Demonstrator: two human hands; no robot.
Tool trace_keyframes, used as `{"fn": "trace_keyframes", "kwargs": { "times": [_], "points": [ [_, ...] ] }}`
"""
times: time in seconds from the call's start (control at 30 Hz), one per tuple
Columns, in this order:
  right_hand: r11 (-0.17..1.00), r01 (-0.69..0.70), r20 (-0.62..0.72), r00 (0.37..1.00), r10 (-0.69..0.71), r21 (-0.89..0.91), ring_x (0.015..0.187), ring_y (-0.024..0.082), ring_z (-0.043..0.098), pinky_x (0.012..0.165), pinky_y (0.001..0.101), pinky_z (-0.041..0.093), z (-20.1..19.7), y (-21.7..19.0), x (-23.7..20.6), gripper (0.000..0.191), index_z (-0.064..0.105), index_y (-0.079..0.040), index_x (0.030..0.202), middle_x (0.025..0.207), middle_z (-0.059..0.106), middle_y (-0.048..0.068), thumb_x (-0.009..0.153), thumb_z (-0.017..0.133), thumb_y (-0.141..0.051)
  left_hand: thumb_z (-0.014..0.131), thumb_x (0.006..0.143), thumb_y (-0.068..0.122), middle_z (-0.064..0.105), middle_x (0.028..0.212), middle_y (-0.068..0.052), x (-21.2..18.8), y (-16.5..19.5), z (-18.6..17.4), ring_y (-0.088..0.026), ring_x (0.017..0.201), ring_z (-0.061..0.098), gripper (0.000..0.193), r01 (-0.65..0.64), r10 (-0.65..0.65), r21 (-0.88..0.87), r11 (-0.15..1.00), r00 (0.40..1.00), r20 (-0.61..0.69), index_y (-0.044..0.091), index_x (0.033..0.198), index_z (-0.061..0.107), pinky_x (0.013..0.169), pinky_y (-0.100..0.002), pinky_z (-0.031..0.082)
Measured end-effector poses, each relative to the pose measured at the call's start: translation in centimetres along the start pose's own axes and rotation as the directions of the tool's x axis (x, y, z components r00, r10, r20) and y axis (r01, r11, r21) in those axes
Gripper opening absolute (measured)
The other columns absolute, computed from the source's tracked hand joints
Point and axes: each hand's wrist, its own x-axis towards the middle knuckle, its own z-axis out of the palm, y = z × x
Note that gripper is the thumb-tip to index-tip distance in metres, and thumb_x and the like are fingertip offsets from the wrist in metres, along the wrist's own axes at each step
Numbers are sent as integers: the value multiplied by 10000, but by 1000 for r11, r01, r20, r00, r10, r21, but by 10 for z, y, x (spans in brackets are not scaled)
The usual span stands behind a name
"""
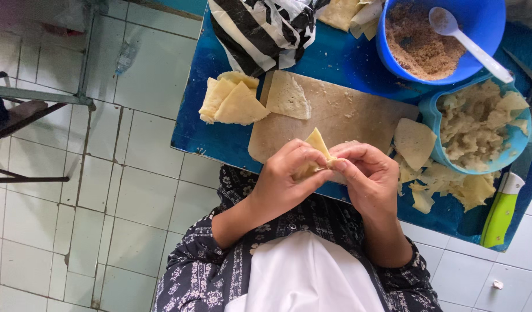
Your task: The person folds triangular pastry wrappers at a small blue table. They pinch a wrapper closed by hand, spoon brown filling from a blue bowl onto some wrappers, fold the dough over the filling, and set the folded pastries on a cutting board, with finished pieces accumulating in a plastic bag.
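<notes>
Now folded pastry triangle (316, 151) pinched between left hand (286, 182), right hand (367, 176).

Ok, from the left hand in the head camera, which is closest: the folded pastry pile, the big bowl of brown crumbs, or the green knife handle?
From the left hand, which holds a pastry triangle:
1. Folded pastry pile, up and to the picture's left on the blue table.
2. Bowl of brown crumbs, top right corner.
3. Green knife handle, far right edge.

bare board centre (341, 115), folded pastries (231, 101) left, bowls (480, 40) right
</notes>
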Motion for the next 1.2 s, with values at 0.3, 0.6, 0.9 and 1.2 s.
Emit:
{"fn": "trace_keyframes", "kwargs": {
  "times": [0.3,0.6,0.9,1.2],
  "points": [
    [973,-59,-146,989,26,-225,971,142,676,870,245,553,9,-5,-9,187,643,95,1175,1102,702,163,989,657,78,719,978,43,701,995,-68,-4,-7,-4,-126,922,681,67,105,-99,-196,975,994,42,4,1031,730,795,-259,539],
    [949,72,20,997,-70,-308,1064,145,668,923,261,559,14,-6,-8,185,652,78,1133,1171,667,144,951,677,98,701,999,87,696,990,-47,-4,-11,-5,-102,906,660,98,155,-147,-184,971,988,56,-5,1026,721,785,-239,515],
    [908,-124,-102,979,178,400,1063,235,674,999,424,560,-15,8,4,84,596,-9,1123,1156,688,183,1065,543,-34,544,1089,152,684,1177,-54,-11,-27,-15,-70,868,583,131,239,-268,-375,895,963,-25,25,1115,566,775,-229,511],
    [940,132,-300,953,-34,315,1121,254,679,1055,438,530,-23,-22,2,125,587,-48,1194,1153,686,120,1102,580,-132,545,1020,183,665,1044,-125,-13,-48,-32,-182,911,730,200,220,-445,-859,462,895,-10,17,1127,519,787,-367,647]
  ]
}}
